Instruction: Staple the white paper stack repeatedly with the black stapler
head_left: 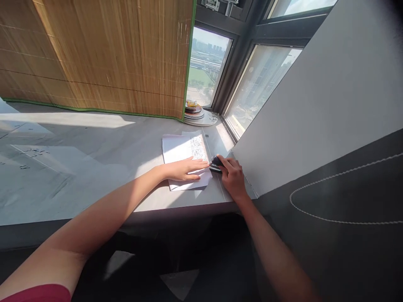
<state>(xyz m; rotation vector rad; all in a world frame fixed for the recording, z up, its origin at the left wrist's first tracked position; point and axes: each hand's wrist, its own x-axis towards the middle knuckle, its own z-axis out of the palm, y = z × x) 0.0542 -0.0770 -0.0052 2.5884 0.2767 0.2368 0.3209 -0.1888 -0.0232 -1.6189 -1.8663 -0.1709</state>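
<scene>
Sheets of paper (176, 149), some with dark handwriting, lie in a loose stack on the pale windowsill ledge. My left hand (185, 169) rests flat across them, fingers stretched out toward the right edge. At that edge a black stapler (215, 164) sits against the paper. My right hand (232, 174) is closed around the stapler, with the thumb and fingers over its top and side. Whether the paper's edge lies between the stapler's jaws is too small to tell.
A stack of plates (195, 114) stands in the window corner. A bamboo blind (110, 58) hangs along the back of the ledge (94, 167). To the right rises a white wall (315, 109), with a looped beaded cord (291, 197) below it. Small dark bits lie on the ledge.
</scene>
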